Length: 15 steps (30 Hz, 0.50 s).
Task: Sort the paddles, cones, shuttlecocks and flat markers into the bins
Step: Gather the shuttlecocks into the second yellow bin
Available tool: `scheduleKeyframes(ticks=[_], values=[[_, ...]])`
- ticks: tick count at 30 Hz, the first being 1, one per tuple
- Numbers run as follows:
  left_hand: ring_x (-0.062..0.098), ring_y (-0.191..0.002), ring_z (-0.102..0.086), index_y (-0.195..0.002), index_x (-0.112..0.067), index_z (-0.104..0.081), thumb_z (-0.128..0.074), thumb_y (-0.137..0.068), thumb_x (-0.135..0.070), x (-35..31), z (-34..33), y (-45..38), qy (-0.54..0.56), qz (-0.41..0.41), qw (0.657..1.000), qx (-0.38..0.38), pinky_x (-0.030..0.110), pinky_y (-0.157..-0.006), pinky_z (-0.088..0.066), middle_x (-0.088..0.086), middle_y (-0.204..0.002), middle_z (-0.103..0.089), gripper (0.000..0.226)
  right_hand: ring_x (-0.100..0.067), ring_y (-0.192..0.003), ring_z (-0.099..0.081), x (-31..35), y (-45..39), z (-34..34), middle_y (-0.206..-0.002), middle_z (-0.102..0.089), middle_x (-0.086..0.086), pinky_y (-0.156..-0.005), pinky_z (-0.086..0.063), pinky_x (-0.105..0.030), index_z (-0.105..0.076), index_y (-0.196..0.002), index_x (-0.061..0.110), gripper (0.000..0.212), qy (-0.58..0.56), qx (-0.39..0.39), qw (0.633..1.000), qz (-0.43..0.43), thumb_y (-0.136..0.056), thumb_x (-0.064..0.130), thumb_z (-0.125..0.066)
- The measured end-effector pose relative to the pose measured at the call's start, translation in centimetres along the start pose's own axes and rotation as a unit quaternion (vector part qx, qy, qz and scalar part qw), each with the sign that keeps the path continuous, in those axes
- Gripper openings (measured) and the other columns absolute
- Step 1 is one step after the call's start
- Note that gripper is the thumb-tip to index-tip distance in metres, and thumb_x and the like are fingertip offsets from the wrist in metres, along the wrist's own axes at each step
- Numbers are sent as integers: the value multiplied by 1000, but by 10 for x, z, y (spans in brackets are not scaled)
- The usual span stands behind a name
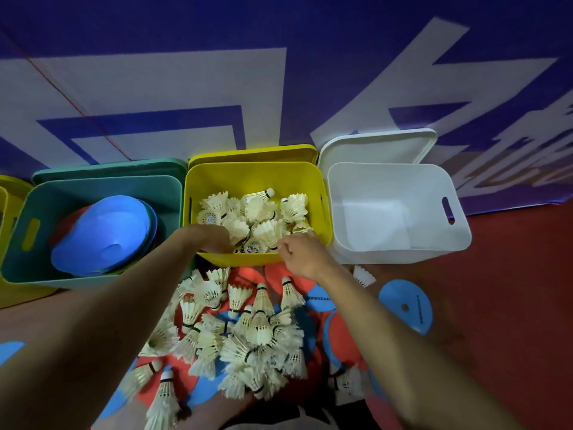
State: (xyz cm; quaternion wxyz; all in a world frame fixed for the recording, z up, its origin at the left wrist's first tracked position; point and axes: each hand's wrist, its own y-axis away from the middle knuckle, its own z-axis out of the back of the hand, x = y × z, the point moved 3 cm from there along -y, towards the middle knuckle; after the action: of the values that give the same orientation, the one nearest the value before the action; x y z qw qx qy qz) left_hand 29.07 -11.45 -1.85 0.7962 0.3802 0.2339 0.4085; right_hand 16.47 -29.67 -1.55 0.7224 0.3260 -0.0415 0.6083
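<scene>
A yellow bin (257,175) in the middle holds several white shuttlecocks (260,212). My left hand (214,238) reaches over its near rim into the bin, fingers down among the shuttlecocks and partly hidden. My right hand (302,254) is at the near right rim, its fingers curled round a shuttlecock (269,235). A heap of shuttlecocks (242,330) lies on the floor in front of the bin, on top of red and blue flat markers (404,305). The teal bin (102,187) on the left holds blue and red cones (105,234).
A white bin (397,218) stands empty at the right, its lid leaning behind it. Part of another yellow bin (6,231) shows at the far left. A purple and white banner hangs behind the bins. One shuttlecock (363,276) lies alone near the white bin.
</scene>
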Motion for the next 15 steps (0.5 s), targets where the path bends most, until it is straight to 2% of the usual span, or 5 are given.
scheduleKeyframes(ticks=[3, 6, 9, 12, 15], values=[[17, -72, -54, -85, -11, -62, -42, -101, -44, 0, 10, 7, -23, -17, 999, -44, 29, -64, -39, 6, -89, -61, 42, -22, -121, -45, -3, 14, 12, -125, -63, 0, -106, -31, -31, -67, -121, 18, 32, -39, -62, 997, 28, -102, 21, -42], [20, -82, -57, -97, -11, -63, -42, -102, -42, 5, 17, 22, -30, -13, 995, -89, 32, -72, -46, 5, -92, -60, 38, -17, -115, -47, -13, 40, 17, -118, -64, 6, -101, -40, -31, -68, -117, 20, 30, -83, -179, 978, 62, -99, 14, -45], [17, -78, -63, -100, -10, -62, -42, -103, -27, 11, 15, 52, -10, -71, 971, -226, 33, -72, -56, 2, -89, -65, 27, -13, -107, -52, -31, 71, 3, -107, -64, 9, -94, -44, -28, -70, -108, 21, 27, -112, -248, 960, 65, -96, 11, -48], [11, -81, -66, -103, -18, -72, -52, -100, -30, 6, -7, 89, 156, -171, 919, -320, 31, -71, -57, -4, -96, -69, 23, -14, -103, -52, -44, 83, -37, -105, -63, 8, -92, -46, -32, -69, -108, 23, 26, -104, -189, 976, 27, -95, 12, -50], [4, -89, -65, -115, -24, -68, -51, -101, -34, -15, -53, 89, 220, -192, 920, -260, 19, -73, -55, -7, -108, -66, 25, -26, -120, -43, -51, 74, -85, -127, -50, 3, -103, -41, -40, -57, -132, 32, 41, -43, -42, 998, -15, -94, 18, -49]])
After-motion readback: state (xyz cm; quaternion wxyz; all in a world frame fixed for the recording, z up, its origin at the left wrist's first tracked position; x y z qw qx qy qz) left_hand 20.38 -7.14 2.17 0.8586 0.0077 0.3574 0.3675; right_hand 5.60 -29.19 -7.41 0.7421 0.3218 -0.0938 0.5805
